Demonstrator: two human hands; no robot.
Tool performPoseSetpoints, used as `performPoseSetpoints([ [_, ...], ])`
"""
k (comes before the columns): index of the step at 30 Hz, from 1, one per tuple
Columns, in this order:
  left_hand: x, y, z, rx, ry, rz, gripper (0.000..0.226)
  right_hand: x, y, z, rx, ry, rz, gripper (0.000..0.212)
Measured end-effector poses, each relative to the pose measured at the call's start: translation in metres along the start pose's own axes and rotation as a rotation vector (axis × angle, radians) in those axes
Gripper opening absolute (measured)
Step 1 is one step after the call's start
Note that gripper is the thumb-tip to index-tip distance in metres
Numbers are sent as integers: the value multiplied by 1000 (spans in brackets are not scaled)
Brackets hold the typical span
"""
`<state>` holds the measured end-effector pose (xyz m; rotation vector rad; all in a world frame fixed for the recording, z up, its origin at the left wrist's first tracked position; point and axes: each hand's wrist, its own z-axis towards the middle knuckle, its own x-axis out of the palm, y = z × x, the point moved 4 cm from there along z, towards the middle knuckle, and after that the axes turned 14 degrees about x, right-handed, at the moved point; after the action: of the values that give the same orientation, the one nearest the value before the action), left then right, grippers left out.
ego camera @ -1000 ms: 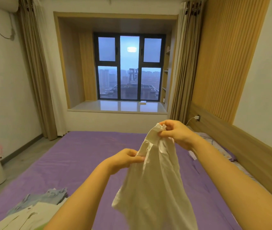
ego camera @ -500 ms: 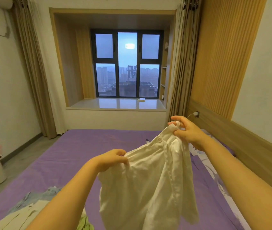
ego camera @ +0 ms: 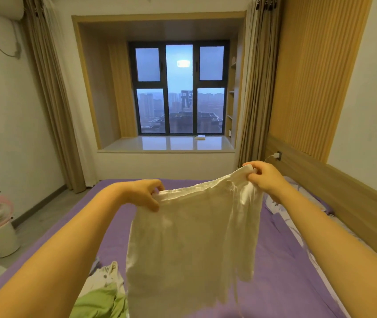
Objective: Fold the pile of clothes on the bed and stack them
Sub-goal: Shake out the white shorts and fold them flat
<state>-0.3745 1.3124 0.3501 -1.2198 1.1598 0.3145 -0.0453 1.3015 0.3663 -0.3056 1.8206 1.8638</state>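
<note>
White garment [ego camera: 192, 235] — held up above the purple bed [ego camera: 281, 267], elastic waistband stretched level between both hands, cloth hanging free below. Left hand [ego camera: 147, 195]: fingers curled, pinching the waistband's left end. Right hand [ego camera: 264, 177]: gripping the right end, slightly higher. Pile of clothes [ego camera: 103, 292] — white and green pieces, crumpled on the bed at lower left, under the left forearm.

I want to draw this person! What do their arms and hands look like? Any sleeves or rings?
Both arms are bare right to the picture's edge, so no sleeves show. The left hand and right hand wear no gloves, and no rings, watch or bracelets are visible.
</note>
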Motion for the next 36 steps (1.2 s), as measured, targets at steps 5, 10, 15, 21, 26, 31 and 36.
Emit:
performPoseSetpoints([
  [5, -14, 5, -9, 36, -143, -259, 35, -9, -16, 3, 114, 29, 105, 30],
  [10, -6, 7, -12, 90, -250, -409, 33, -15, -26, 0, 142, 165, 249, 35],
  [15, -3, -1, -6, 65, -483, -527, 30, -16, -26, -3, 156, 239, 391, 17],
  [21, -8, 1, -7, 92, -381, -800, 34, -22, -27, -5, 128, 344, 190, 19],
  [26, -10, 9, -11, 163, -297, -703, 51, -21, -40, -2, 151, 335, 172, 19],
  [31, -13, 21, -13, 96, -410, -435, 36, -21, -47, -2, 178, 365, 213, 26],
  [36, -13, 21, -11, 76, -504, -73, 12, -19, -41, -1, 149, 344, 188, 26],
])
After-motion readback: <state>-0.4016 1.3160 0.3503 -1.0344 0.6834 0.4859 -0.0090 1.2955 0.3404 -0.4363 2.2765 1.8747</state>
